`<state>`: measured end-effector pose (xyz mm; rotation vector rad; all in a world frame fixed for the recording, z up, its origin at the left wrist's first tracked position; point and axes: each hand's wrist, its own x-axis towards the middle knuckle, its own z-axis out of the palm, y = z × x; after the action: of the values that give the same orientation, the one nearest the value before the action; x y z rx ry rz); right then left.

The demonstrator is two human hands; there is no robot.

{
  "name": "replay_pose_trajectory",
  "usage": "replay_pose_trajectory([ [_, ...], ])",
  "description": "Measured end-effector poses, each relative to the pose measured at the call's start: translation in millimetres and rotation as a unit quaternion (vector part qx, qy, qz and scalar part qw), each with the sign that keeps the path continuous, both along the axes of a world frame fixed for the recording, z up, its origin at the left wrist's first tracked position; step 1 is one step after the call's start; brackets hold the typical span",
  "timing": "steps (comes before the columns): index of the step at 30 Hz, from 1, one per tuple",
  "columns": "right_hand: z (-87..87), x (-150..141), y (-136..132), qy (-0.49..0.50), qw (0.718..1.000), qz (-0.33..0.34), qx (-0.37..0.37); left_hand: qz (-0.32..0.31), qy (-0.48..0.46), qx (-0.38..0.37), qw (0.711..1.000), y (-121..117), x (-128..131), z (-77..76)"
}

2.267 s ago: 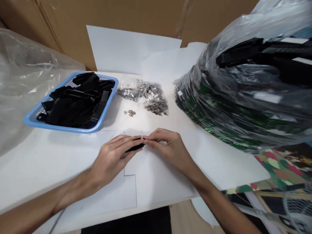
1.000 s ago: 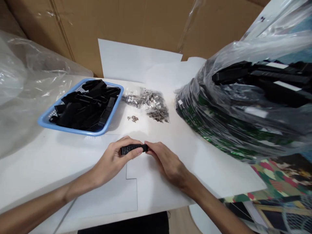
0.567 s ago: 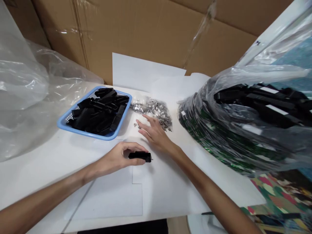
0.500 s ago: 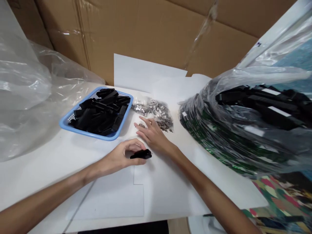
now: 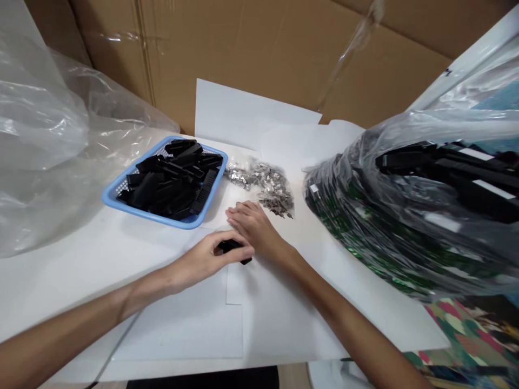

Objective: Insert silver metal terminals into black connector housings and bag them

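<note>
- Our left hand (image 5: 203, 259) pinches a small black rectangular plastic piece (image 5: 234, 249) between thumb and fingers, low over the white desk (image 5: 73, 265).
- Our right hand (image 5: 253, 227) lies flat just beyond it, fingers (image 5: 239, 212) pressed together and pointing left; we cannot tell what lies under them.
- Just past those fingers lies a clear bag of small silvery metal clips (image 5: 267, 183).
- Left of it sits a blue plastic basket (image 5: 121, 200) heaped with black parts.
- Right of both hands bulges a large clear plastic sack of dark pieces (image 5: 405, 216).
</note>
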<state>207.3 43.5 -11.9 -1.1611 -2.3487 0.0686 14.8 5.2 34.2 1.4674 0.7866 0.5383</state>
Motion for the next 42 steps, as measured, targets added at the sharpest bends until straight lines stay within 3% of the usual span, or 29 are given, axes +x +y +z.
replay_pose_trajectory([
  [4, -5.1, -3, 7, 0.006, 1.0, -0.011, -0.003, -0.043, -0.013, -0.062, 0.997, 1, -4, 0.2],
  [6, -6.5, -7, 10, 0.009, 1.0, -0.011, -0.004, -0.059, -0.022, -0.052, 0.997, 2, -5, 0.0],
  [11, 6.1, -8, 8, 0.045, 0.999, -0.03, -0.007, -0.011, 0.011, 0.056, 0.998, 5, -4, -1.3],
  [15, 26.1, 9, -12, 0.14, 0.987, -0.075, -0.032, 0.044, 0.099, 0.181, 0.977, 7, -7, -2.7],
  [19, 32.0, 27, -43, 0.303, 0.937, -0.065, -0.162, 0.038, 0.123, 0.275, 0.953, 9, -9, -11.7],
  [26, 21.4, 34, -68, 0.337, 0.913, -0.041, -0.227, 0.051, 0.144, 0.392, 0.907, 10, -10, -27.7],
  [30, 28.6, 30, -71, 0.438, 0.842, -0.086, -0.304, 0.078, 0.148, 0.466, 0.869, 10, -9, -26.6],
  [32, 32.7, 29, -72, 0.45, 0.825, -0.11, -0.324, 0.075, 0.128, 0.482, 0.864, 10, -8, -26.3],
  [42, 41.4, 29, -74, 0.416, 0.839, -0.123, -0.328, 0.034, 0.126, 0.571, 0.811, 4, -4, -26.0],
])
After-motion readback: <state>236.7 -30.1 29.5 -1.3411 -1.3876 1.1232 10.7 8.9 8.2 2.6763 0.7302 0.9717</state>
